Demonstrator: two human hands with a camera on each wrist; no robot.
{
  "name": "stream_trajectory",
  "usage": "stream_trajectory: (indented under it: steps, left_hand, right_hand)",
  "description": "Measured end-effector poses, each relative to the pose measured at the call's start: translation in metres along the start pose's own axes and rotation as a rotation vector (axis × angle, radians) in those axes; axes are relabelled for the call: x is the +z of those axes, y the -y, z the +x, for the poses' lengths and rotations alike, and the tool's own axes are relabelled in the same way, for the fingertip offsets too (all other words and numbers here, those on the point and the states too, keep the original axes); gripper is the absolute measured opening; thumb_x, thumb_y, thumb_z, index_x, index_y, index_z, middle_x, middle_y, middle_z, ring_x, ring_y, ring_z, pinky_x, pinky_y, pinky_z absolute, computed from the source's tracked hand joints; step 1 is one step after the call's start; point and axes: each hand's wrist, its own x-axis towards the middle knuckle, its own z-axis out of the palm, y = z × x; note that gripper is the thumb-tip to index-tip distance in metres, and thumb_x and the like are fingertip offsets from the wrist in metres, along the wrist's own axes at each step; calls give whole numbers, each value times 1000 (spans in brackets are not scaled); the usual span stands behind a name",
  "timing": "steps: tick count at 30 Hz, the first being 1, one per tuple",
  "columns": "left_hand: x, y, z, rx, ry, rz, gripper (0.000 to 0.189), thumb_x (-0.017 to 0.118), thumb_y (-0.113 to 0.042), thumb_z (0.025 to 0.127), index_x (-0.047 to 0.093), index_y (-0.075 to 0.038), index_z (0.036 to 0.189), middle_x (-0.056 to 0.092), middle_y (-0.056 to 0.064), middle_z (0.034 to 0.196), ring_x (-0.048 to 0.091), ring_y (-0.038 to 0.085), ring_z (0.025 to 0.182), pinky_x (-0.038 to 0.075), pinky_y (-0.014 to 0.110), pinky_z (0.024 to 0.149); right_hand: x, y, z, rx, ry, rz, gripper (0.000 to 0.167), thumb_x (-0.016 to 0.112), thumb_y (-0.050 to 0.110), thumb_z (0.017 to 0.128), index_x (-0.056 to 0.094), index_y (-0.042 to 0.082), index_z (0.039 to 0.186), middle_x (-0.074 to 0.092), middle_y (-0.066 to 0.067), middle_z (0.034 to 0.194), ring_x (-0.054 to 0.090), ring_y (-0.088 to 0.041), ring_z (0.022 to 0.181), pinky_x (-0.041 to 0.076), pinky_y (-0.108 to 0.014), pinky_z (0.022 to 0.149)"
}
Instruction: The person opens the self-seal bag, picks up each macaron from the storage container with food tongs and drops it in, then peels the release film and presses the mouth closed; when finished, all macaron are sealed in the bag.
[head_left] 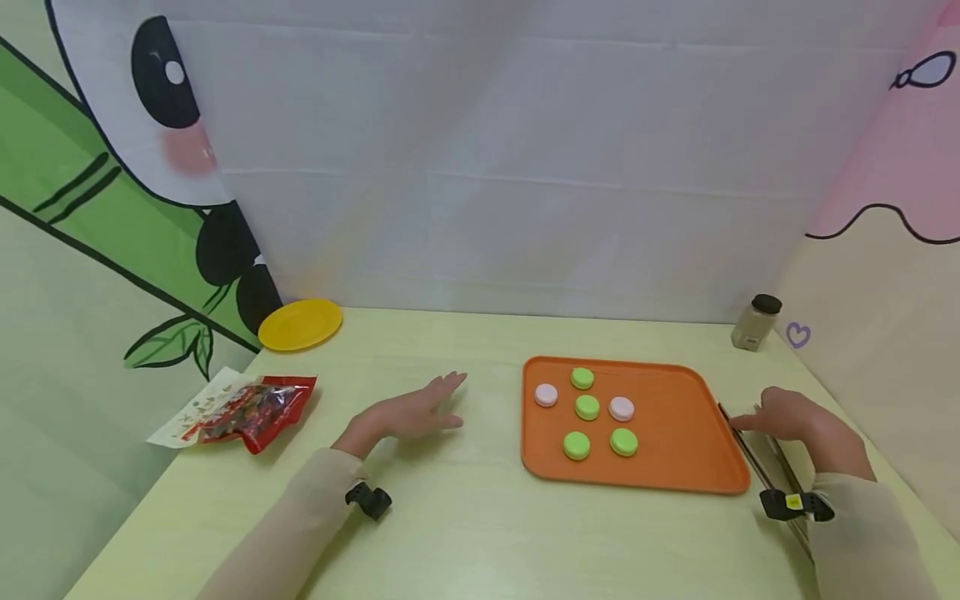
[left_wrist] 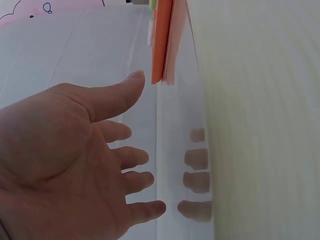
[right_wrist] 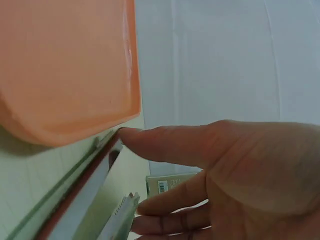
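Observation:
My left hand (head_left: pixel 411 414) is above the table left of the orange tray (head_left: pixel 678 425), fingers extended and holding nothing; its palm (left_wrist: pixel 50 145) faces the camera in the left wrist view. My right hand (head_left: pixel 795 419) is at a pair of metal tongs (head_left: pixel 751 454) beside the tray's right edge. In the right wrist view the thumb (right_wrist: pixel 170 145) is straight, its tip at one tong arm (right_wrist: pixel 75 192). The other fingers are by the serrated end (right_wrist: pixel 122 215) of the second arm. Several green macarons (head_left: pixel 587 407) and two pale pink macarons (head_left: pixel 621 408) lie on the tray.
A yellow plate (head_left: pixel 302 325) is at the table's back left corner. Nearer, a red and white food packet (head_left: pixel 255 408) lies by the left edge. A jar with a black lid (head_left: pixel 756 323) stands at the back right. Printed cloth walls enclose the table (head_left: pixel 480 533).

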Motion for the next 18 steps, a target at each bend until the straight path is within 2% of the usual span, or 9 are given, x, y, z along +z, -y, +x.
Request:
stream_trajectory:
  steps: [4, 7, 13, 16, 18]
  left_hand:
    - [-2, -2, 1, 9, 2, 20, 82, 55, -42, 103, 9, -8, 161, 6, 19, 166, 2, 40, 151, 10, 53, 120]
    - [-3, -5, 1, 5, 2, 22, 83, 55, -43, 102, 9, -9, 162, 5, 18, 166, 2, 39, 151, 10, 53, 120]
    - [-4, -6, -1, -19, 0, 13, 84, 56, -45, 102, 9, -9, 162, 5, 18, 166, 1, 39, 152, 9, 53, 120]
    - [-4, -5, -1, -23, 4, 21, 84, 56, -46, 101, 9, -10, 162, 5, 18, 166, 1, 38, 152, 9, 53, 120]
    - [-4, -5, -1, -27, 5, 28, 84, 56, -45, 101, 10, -11, 162, 5, 18, 166, 1, 38, 152, 9, 53, 120]
  right_hand:
    - [3, -2, -3, 32, 63, 95, 51, 70, 40, 90, 46, -5, 86, 40, -6, 75, 45, -21, 67, 44, -33, 57]
    - [4, -3, -6, 92, 133, 175, 49, 72, 40, 89, 43, 1, 84, 37, -3, 71, 42, -18, 62, 44, -30, 55]
    - [6, -7, -9, 166, 243, 267, 43, 78, 31, 84, 46, 3, 81, 33, 1, 59, 34, -13, 52, 32, -24, 48]
    - [6, -9, -9, 156, 240, 260, 43, 78, 32, 84, 49, -1, 82, 43, -2, 63, 45, -15, 55, 44, -28, 49]
    - [6, -9, -7, 143, 224, 239, 47, 77, 34, 86, 51, -5, 87, 51, -7, 69, 55, -19, 60, 53, -34, 55]
